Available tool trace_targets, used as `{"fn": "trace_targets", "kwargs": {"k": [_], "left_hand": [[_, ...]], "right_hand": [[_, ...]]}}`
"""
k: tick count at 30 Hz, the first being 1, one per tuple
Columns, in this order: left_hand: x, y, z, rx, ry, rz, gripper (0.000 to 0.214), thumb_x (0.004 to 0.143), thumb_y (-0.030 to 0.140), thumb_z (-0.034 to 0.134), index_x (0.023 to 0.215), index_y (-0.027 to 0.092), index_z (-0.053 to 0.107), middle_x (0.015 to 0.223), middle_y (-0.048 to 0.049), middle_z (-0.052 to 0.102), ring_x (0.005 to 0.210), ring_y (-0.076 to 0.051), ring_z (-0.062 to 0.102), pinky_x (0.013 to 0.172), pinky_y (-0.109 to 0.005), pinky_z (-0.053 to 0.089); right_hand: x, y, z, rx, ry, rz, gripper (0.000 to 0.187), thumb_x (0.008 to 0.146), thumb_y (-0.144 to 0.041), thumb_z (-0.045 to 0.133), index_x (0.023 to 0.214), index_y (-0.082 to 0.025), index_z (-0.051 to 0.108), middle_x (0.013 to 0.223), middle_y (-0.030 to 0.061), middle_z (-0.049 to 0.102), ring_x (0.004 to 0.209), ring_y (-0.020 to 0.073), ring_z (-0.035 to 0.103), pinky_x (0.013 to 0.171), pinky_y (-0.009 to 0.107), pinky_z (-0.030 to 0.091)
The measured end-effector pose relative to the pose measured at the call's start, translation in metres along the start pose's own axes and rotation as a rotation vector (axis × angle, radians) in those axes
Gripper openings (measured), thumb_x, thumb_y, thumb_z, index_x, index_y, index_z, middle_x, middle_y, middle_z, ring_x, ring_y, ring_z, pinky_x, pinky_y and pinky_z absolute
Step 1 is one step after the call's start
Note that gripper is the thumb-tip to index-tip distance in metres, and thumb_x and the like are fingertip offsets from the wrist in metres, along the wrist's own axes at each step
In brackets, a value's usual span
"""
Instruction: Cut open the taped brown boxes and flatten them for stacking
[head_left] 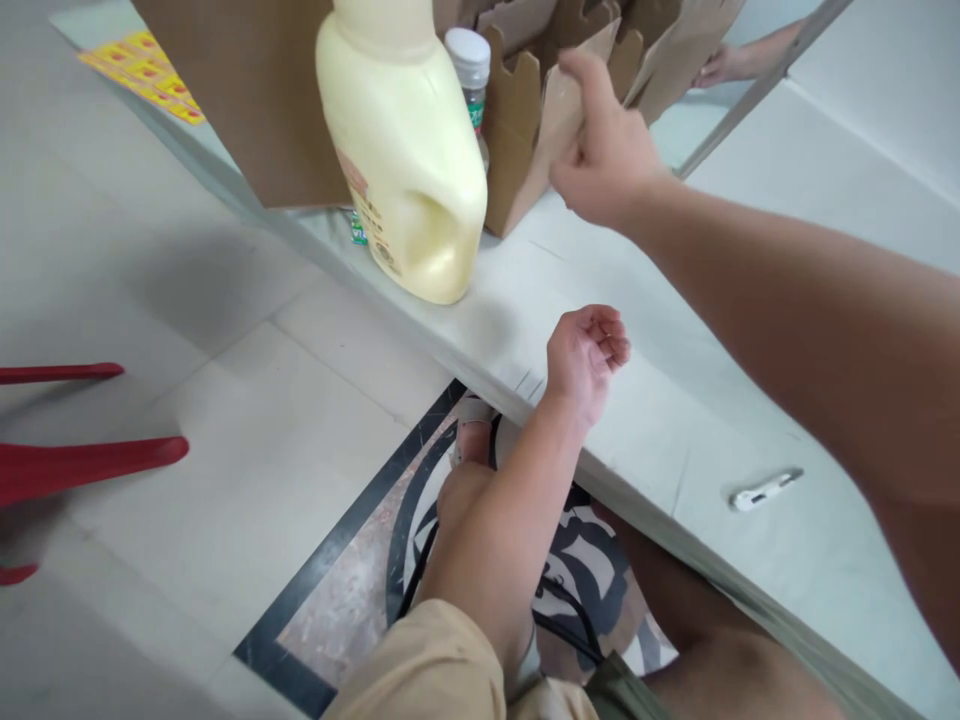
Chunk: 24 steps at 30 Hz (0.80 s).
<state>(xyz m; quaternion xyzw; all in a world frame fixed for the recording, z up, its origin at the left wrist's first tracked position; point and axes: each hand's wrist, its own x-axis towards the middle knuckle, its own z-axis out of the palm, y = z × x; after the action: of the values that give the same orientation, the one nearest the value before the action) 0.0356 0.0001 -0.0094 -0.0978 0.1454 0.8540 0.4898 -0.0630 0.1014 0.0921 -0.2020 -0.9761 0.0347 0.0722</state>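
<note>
My right hand (611, 150) reaches to a brown cardboard box with notched dividers (517, 130). Its index finger stretches up along the near panel and the thumb is apart from it; the other fingers curl under, partly hidden. My left hand (589, 355) rests on the pale table (637, 400), palm turned up and fingers loosely bent, with nothing seen in it. A large pale yellow plastic jug (405, 150) with a moulded handle stands upright near the table edge. Behind it a small bottle with a white cap (469, 60) is mostly hidden.
A brown cardboard panel (255, 90) stands left of the jug. Yellow printed labels (146, 72) lie at the far left. A white, slim cutter-like tool (766, 490) lies on the right. Another hand (720, 66) shows behind the box. Red legs (90, 465) stand on the floor.
</note>
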Motion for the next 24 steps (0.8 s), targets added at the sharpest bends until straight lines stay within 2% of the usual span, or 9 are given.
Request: {"fn": "trace_targets", "kwargs": {"k": [1, 2, 5, 8, 13, 15, 18, 21, 24], "left_hand": [[-0.001, 0.001, -0.001, 0.004, -0.007, 0.006, 0.023, 0.082, 0.028, 0.05, 0.065, 0.018, 0.062, 0.062, -0.0015, 0.053, 0.052, -0.009, 0.048, 0.057, -0.027, 0.038], [-0.002, 0.003, -0.001, 0.007, -0.013, 0.01, 0.023, 0.082, 0.028, 0.051, 0.065, 0.018, 0.062, 0.063, -0.0015, 0.053, 0.052, -0.008, 0.048, 0.057, -0.027, 0.038], [-0.003, 0.006, -0.003, 0.005, -0.015, 0.015, 0.022, 0.081, 0.03, 0.052, 0.066, 0.018, 0.063, 0.063, -0.0014, 0.053, 0.052, -0.009, 0.048, 0.057, -0.027, 0.038], [-0.003, 0.005, -0.003, 0.004, 0.0, 0.015, 0.024, 0.083, 0.027, 0.049, 0.065, 0.018, 0.062, 0.061, -0.0015, 0.053, 0.051, -0.009, 0.048, 0.057, -0.027, 0.038], [-0.001, -0.002, 0.0, 0.018, 0.022, 0.008, 0.028, 0.086, 0.025, 0.045, 0.065, 0.017, 0.06, 0.058, -0.0004, 0.052, 0.048, -0.008, 0.048, 0.055, -0.025, 0.036], [-0.002, -0.005, 0.002, 0.027, 0.03, 0.024, 0.028, 0.088, 0.025, 0.045, 0.065, 0.017, 0.059, 0.059, 0.0001, 0.052, 0.048, -0.007, 0.048, 0.055, -0.024, 0.036], [-0.002, -0.008, 0.003, 0.056, 0.052, 0.076, 0.029, 0.09, 0.025, 0.044, 0.065, 0.017, 0.058, 0.058, 0.0011, 0.05, 0.048, -0.007, 0.046, 0.054, -0.023, 0.036], [0.001, -0.013, 0.002, 0.13, 0.108, 0.191, 0.029, 0.091, 0.024, 0.045, 0.065, 0.019, 0.056, 0.057, 0.002, 0.047, 0.05, -0.007, 0.044, 0.054, -0.023, 0.034], [0.003, -0.018, 0.0, 0.311, 0.157, 0.398, 0.026, 0.09, 0.023, 0.052, 0.065, 0.02, 0.055, 0.06, 0.0024, 0.048, 0.056, -0.008, 0.046, 0.059, -0.023, 0.036]], "right_hand": [[0.009, -0.011, -0.002, 0.025, -0.014, -0.019, 0.071, 0.087, -0.016, 0.037, 0.154, -0.021, 0.016, 0.092, -0.0043, 0.06, 0.099, 0.0154, 0.068, 0.09, 0.038, 0.051], [0.017, -0.017, -0.003, 0.018, -0.021, 0.011, 0.068, 0.087, -0.018, 0.038, 0.153, -0.022, 0.021, 0.098, -0.0026, 0.061, 0.105, 0.019, 0.068, 0.09, 0.042, 0.051], [0.025, -0.015, -0.001, -0.095, -0.019, 0.074, 0.053, 0.087, -0.027, 0.045, 0.138, -0.014, 0.043, 0.112, 0.0058, 0.063, 0.118, 0.0352, 0.063, 0.088, 0.055, 0.048], [0.017, 0.006, 0.001, -0.204, 0.031, 0.096, 0.047, 0.086, -0.033, 0.044, 0.125, -0.007, 0.052, 0.115, 0.0124, 0.065, 0.121, 0.0423, 0.06, 0.088, 0.06, 0.046], [-0.019, 0.057, -0.003, -0.254, 0.071, 0.181, 0.048, 0.09, -0.034, 0.039, 0.117, 0.001, 0.055, 0.103, 0.0158, 0.067, 0.113, 0.0412, 0.064, 0.083, 0.055, 0.045], [-0.042, 0.081, -0.007, -0.235, 0.112, 0.212, 0.043, 0.09, -0.032, 0.043, 0.117, -0.001, 0.057, 0.099, 0.0152, 0.068, 0.107, 0.0355, 0.067, 0.085, 0.051, 0.046], [-0.092, 0.118, -0.015, -0.181, 0.187, 0.202, 0.038, 0.085, -0.028, 0.046, 0.115, -0.012, 0.063, 0.093, 0.0118, 0.071, 0.093, 0.0262, 0.068, 0.087, 0.042, 0.048], [-0.164, 0.152, -0.024, -0.099, 0.286, 0.157, 0.035, 0.081, -0.03, 0.042, 0.103, -0.02, 0.067, 0.085, 0.0081, 0.071, 0.08, 0.0226, 0.067, 0.079, 0.036, 0.051], [-0.245, 0.178, -0.031, -0.077, 0.451, 0.083, 0.031, 0.076, -0.032, 0.041, 0.092, -0.025, 0.066, 0.081, 0.0073, 0.072, 0.068, 0.0228, 0.067, 0.067, 0.036, 0.052]]}}
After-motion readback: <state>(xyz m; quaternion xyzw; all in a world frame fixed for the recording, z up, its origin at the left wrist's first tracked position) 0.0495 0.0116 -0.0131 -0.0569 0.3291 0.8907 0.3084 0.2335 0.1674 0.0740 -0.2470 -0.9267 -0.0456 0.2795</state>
